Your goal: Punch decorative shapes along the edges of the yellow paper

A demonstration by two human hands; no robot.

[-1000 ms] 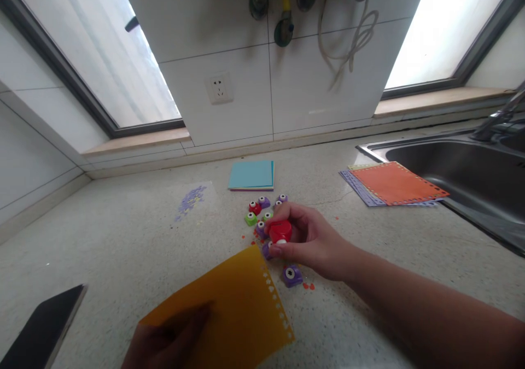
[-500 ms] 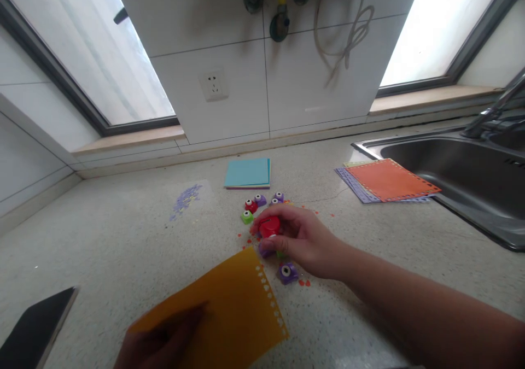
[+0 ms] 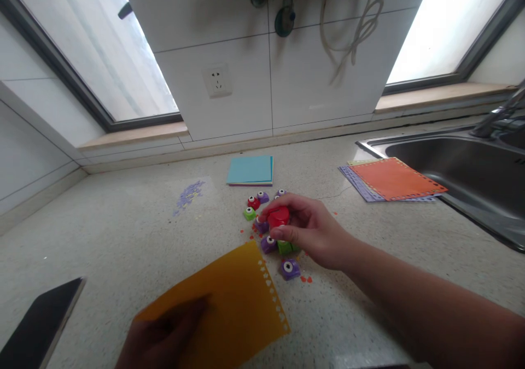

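Note:
My left hand (image 3: 162, 336) pinches a sheet of orange-yellow paper (image 3: 238, 298) by its left part, with the sheet tilted above the counter. Small punched holes line the paper's right edge. In my right hand (image 3: 318, 229) is a red craft punch (image 3: 279, 217), gripped between thumb and fingers over a cluster of other punches. Around it sit a purple punch (image 3: 290, 269), a green punch (image 3: 249, 213), a smaller red punch (image 3: 253, 202) and several more, some partly hidden by my hand. Orange paper bits (image 3: 305, 279) lie scattered among them.
A stack of blue paper (image 3: 250, 170) lies toward the wall. Punched orange and purple sheets (image 3: 397, 179) rest beside the steel sink (image 3: 459, 164). Purple paper bits (image 3: 188, 195) are spread at left. A dark flat object (image 3: 41, 322) lies at the lower left.
My right hand, holding the red punch, has moved slightly right and up over the cluster, uncovering more of the purple and green punches. The left hand keeps the paper nearly still.

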